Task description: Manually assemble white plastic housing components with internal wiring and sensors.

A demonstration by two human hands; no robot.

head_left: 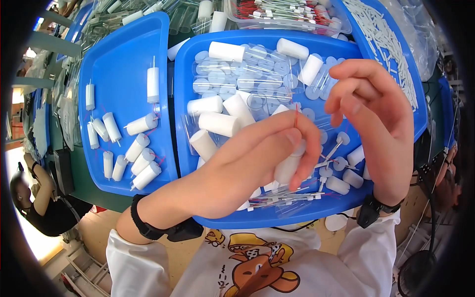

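My left hand (257,158) is closed round a white foam cylinder (286,171), over the middle of the large blue tray (237,36). The cylinder is tilted, with a pale round cap at its upper end. A thin red wire (297,116) stands up by my left thumb and index finger. To the right, my right hand (378,101) is raised above the tray, its fingers loosely curled and apart, with nothing visible in them. Below it lie small rods with round caps (340,141) and white cylinders (338,185). Part of the held cylinder is hidden by my fingers.
Clear tubes, pale discs and white cylinders (218,123) fill the large tray. At left, a smaller blue tray (123,54) holds several capped, wired cylinders (147,175). Behind are a clear box of red-wired parts (287,12) and a tray of white sticks (383,39). Another person (44,198) is at far left.
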